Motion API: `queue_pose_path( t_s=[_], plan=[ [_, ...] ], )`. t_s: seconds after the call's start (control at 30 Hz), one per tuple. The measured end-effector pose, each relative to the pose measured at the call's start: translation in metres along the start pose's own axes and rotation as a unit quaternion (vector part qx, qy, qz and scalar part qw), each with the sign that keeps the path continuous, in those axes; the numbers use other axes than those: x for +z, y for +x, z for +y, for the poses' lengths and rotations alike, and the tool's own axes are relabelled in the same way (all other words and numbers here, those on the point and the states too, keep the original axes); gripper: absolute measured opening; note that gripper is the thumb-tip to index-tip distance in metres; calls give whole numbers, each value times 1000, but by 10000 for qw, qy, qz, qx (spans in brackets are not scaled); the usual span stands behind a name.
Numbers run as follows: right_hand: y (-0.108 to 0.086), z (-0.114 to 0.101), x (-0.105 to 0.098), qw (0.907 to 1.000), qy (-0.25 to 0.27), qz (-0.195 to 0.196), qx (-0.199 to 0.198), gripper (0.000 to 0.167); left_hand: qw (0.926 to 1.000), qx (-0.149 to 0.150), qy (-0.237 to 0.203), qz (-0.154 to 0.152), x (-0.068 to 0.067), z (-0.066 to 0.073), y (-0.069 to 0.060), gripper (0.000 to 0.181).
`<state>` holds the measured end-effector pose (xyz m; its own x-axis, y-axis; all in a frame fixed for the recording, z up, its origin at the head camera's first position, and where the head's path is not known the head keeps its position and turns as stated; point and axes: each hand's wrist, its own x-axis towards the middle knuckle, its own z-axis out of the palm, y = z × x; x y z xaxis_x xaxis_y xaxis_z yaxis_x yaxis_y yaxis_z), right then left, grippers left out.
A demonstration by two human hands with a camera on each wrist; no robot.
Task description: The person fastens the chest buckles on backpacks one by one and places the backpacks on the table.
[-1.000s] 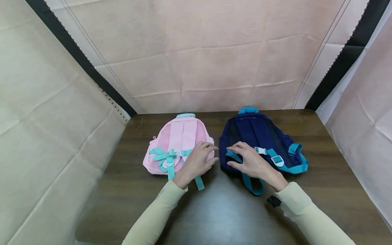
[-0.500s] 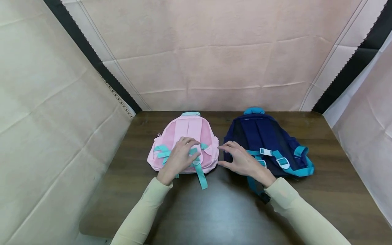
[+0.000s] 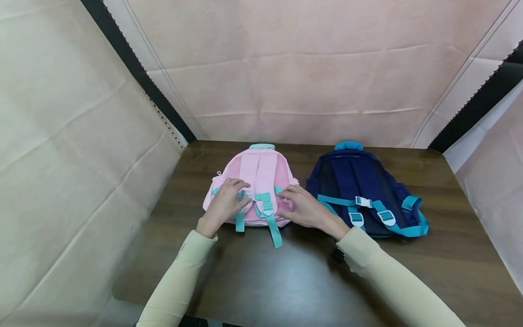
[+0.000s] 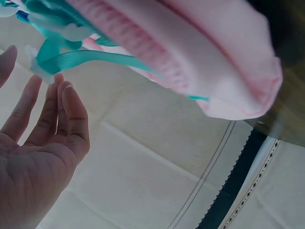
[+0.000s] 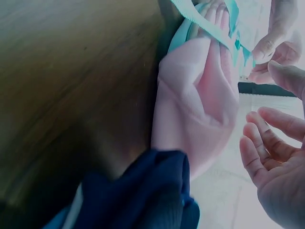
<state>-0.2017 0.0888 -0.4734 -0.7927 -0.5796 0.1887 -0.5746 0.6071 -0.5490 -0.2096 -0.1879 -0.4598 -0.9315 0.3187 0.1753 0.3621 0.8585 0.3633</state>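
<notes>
A pink backpack [image 3: 267,165] with teal straps lies on the table, strap side up, its light-blue handle at the far end. Over its left half is my left hand [image 3: 224,203], thumb and fingers apart. In the left wrist view, fingertips of that left hand [image 4: 43,129] are close to a pale buckle [image 4: 40,67] on a teal strap [image 4: 95,56]; contact is unclear. My right hand [image 3: 306,208] hovers at the pack's right side, fingers loosely bent with nothing between them. The right wrist view shows both hands above the straps.
Just right of the pink pack lies a navy backpack [image 3: 347,170] with blue straps and white buckles. Brown wooden table [image 3: 286,277] extends toward me. Pale fabric walls [image 3: 306,91] enclose the back, left and right sides.
My right hand has moved left from the navy backpack to the pink one. My left hand has shifted from the pink pack's right side to its left. The head view has turned slightly.
</notes>
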Motion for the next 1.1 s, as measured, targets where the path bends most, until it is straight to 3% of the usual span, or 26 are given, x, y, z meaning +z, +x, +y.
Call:
queue_pose_path(
  t_s=[0.23,0.63,1.1],
  plan=[
    [20,-3,9,9999,-6,-64,-150,52,9993,-281,-95,-217,1,-6,-1,43],
    [57,-13,26,9992,-57,-386,-10,48,9994,-148,-69,-295,4,-14,-1,35],
    [76,-23,40,9980,-281,-530,206,43,9991,-205,-213,-307,5,-17,-1,31]
  ],
)
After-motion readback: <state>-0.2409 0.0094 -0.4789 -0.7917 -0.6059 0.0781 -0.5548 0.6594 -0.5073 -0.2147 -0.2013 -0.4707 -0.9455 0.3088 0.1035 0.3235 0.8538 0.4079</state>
